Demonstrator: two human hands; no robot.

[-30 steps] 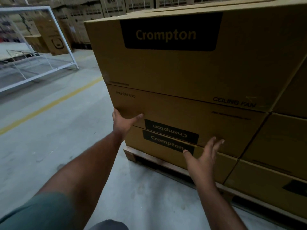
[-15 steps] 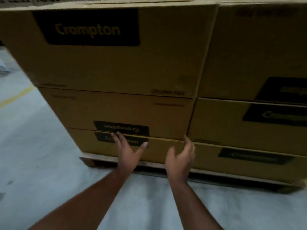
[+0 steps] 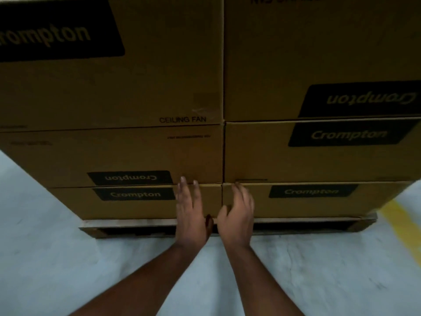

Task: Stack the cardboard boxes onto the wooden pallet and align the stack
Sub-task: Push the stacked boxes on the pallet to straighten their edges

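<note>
Fingers (image 3: 182, 185) seemingly flat on bottom box (image 3: 141, 207) front

A warehouse or storage floor is suggested; branded ceiling-fan cartons (image 3: 136, 99) are seen stacked in tiers on a wooden pallet (image 3: 136, 223); a smooth grey concrete floor (image 3: 68, 270) is marked by a yellow painted line (image 3: 401, 222).

Dim, even light leaves the cardboard boxes (image 3: 141, 99) murky, lettering soft with blur (edges bowed by wide-angle distortion).
</note>
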